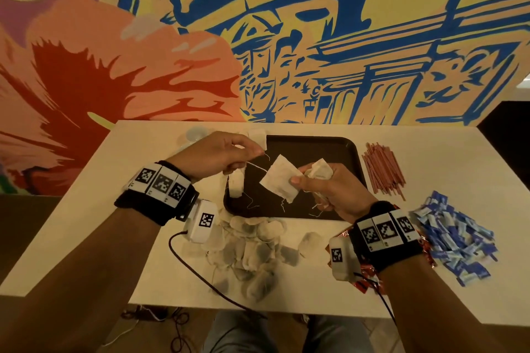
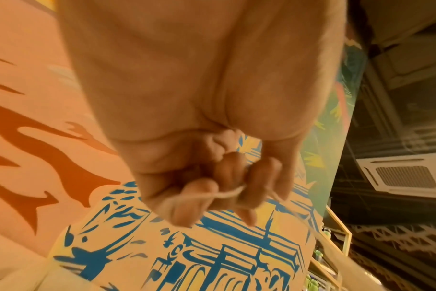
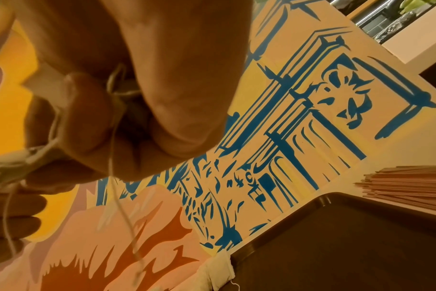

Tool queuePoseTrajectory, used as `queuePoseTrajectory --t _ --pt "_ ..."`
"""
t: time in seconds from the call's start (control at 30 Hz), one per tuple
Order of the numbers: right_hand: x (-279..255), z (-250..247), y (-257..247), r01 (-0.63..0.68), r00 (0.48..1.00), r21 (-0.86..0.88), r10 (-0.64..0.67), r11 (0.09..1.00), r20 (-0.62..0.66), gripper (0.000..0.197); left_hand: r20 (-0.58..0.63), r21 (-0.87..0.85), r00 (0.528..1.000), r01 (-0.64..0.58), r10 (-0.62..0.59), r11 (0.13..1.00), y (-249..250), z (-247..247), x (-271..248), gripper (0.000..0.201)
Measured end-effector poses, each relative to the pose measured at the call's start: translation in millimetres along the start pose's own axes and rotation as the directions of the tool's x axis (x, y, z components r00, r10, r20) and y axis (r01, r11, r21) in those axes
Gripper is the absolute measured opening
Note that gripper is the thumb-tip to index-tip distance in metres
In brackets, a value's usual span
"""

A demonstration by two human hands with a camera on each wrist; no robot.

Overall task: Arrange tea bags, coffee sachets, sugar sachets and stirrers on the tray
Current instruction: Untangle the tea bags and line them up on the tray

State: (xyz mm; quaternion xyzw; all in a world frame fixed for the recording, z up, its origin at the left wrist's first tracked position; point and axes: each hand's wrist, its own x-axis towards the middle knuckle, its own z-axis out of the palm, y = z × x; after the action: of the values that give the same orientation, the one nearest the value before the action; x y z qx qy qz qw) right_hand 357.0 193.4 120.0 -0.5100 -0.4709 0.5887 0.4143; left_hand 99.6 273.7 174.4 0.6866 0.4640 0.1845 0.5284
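Tea bags come first, and both hands are busy with them above the black tray (image 1: pixel 338 149). The right hand (image 1: pixel 329 189) has its fingers curled round a small bunch of tea bags (image 1: pixel 319 170), and its thumb pinches one flat bag (image 1: pixel 279 182) that sticks out to the left. The left hand (image 1: pixel 220 155) pinches a thin string (image 1: pixel 256 167) between thumb and finger. That string runs over to the flat bag. Another bag (image 1: pixel 236 186) hangs down under the left hand, at the left edge of the tray. From the left wrist view you can see string caught in the curled fingers (image 2: pixel 229 173).

I think the strings are tangled, and the hands are pulling the bags apart so each one can go down by itself. The tray looks almost bare, apart from a bag at its far left corner, so the job has only just begun.

Next, I think the left hand should tug gently. The paper is thin and could rip. Then the loose bag can be laid flat on the tray, close to one side, so there is room for the other things.

Lots more tea bags (image 1: pixel 252 249) sit in a heap on the table (image 1: pixel 129 152), near the person. The stirrers (image 1: pixel 383 172) lie in a pile just right of the tray. The sugar sachets (image 1: pixel 456 238) are a blue pile at the right. Some shiny red coffee sachets (image 1: pixel 365 284) peek out under the right wrist.
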Motion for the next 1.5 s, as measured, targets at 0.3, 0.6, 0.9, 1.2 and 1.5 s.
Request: queuePoseTrajectory --t 0.3,0.6,0.9,1.2,1.5 --pt "-1 9 0 0.011 1.0 -0.003 -0.011 1.0 0.011 0.019 -0.173 0.292 0.985 0.054 -0.003 0.955 -12 5 1 0.041" --pt "9 21 6 0.049 0.995 0.015 -0.047 0.999 -0.082 0.013 0.135 0.021 0.991 -0.012 0.009 1.0 -3 12 1 0.018" --pt "30 19 15 0.024 0.99 -0.025 -0.027 0.999 -0.137 0.015 0.076 0.227 0.992 -0.118 0.103 0.967 1 -8 30 0.007" --pt "71 21 4 -0.089 0.993 0.118 0.098 0.989 -0.072 0.031 -0.047 -0.067 0.997 -0.057 0.054 0.996 4 -30 71 0.025" --pt "97 48 9 -0.114 0.982 0.294 0.152 0.949 -0.111 0.037 -0.092 -0.214 0.995 -0.046 0.027 0.976 -24 -14 86 0.027"
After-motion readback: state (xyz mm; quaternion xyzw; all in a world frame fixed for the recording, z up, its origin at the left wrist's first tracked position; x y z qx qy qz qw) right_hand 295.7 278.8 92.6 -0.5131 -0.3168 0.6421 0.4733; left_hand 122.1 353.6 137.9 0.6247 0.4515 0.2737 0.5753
